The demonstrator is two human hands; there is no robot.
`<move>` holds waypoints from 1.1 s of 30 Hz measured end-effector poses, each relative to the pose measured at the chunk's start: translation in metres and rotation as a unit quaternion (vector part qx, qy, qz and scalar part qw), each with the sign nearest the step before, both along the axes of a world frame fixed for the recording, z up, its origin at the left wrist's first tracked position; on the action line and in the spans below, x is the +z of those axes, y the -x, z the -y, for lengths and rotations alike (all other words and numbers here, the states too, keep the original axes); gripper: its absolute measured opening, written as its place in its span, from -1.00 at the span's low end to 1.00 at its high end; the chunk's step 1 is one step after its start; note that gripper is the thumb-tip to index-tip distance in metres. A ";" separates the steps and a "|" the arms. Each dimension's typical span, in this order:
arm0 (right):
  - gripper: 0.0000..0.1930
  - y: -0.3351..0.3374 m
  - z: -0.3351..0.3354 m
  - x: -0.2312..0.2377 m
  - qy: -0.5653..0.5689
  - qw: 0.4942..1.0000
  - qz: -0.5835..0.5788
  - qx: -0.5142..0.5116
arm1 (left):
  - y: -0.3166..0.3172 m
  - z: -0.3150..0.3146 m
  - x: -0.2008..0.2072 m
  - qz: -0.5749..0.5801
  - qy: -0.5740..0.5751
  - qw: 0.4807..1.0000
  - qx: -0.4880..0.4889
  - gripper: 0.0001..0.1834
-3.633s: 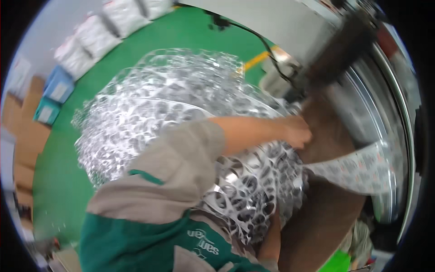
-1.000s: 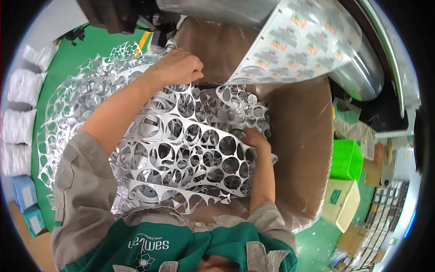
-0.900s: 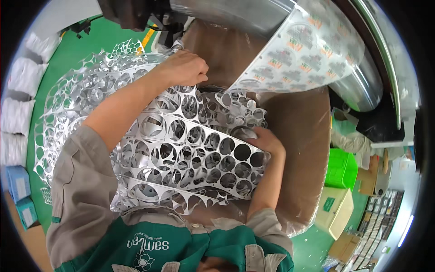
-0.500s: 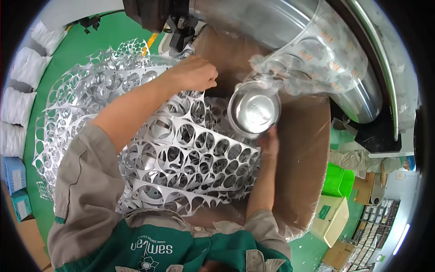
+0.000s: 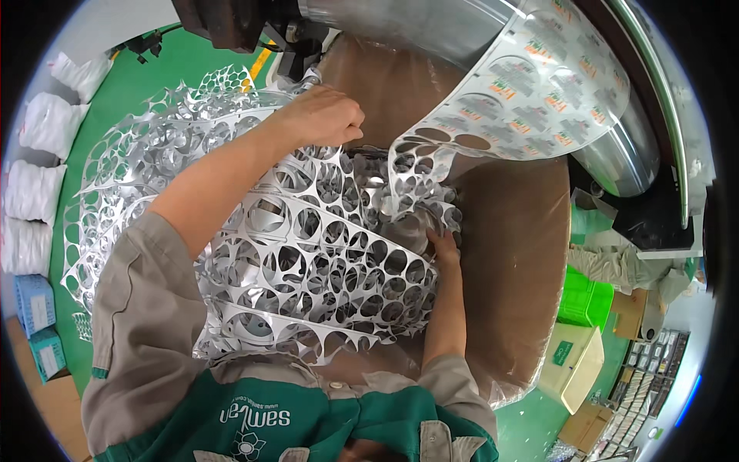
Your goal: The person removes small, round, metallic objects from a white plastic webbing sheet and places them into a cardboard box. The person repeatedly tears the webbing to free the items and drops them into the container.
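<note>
My left hand (image 5: 327, 115) is closed at the far edge of a heap of punched foil scrap (image 5: 308, 262). Whether its fingers grip the scrap is hidden. Down among the loose scrap, my right hand (image 5: 444, 248) has its fingers at the rim of a shallow round metal bowl (image 5: 406, 231), which is dim and partly covered by webbing. Above the bowl hangs the punched end of a printed foil web (image 5: 493, 108), full of round holes.
A brown-lined bin (image 5: 508, 254) surrounds the scrap. Metal rollers (image 5: 416, 35) and a dark machine part (image 5: 223, 23) stand beyond it. At right are a green crate (image 5: 583, 300) and a cream bin (image 5: 570, 362); white bundles (image 5: 54, 123) line the left.
My right hand has lowered the bowl into the scrap, away from the foil web. The web's end, blurred before, now hangs down in clear view. My left hand has barely moved.
</note>
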State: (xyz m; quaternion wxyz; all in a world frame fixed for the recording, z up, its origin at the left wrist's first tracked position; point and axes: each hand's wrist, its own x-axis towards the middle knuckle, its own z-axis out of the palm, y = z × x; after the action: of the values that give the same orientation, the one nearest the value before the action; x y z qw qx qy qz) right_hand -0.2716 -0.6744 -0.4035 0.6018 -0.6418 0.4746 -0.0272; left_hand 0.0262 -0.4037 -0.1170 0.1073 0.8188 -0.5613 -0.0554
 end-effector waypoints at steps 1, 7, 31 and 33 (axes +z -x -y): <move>-0.27 -0.004 -0.005 0.016 0.024 0.999 -0.009 0.028 | -0.002 -0.001 -0.003 -0.010 0.000 1.000 -0.001 -0.75; -0.49 -0.030 -0.012 0.147 0.181 0.930 -0.186 0.260 | 0.000 0.001 0.000 -0.007 0.009 1.000 -0.001 -0.75; -0.22 0.006 -0.008 0.018 0.230 0.931 -0.209 0.191 | -0.003 0.003 -0.003 -0.022 -0.013 1.000 0.004 -0.78; -0.29 0.001 -0.016 0.021 0.245 0.937 -0.187 0.166 | -0.002 0.002 -0.007 -0.007 0.011 1.000 0.004 -0.77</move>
State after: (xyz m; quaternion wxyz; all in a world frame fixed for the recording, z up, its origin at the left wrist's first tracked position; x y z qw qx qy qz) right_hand -0.2726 -0.6583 -0.3822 0.3222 -0.8323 0.4442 0.0782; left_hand 0.0283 -0.4059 -0.1239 0.1204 0.8194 -0.5578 -0.0545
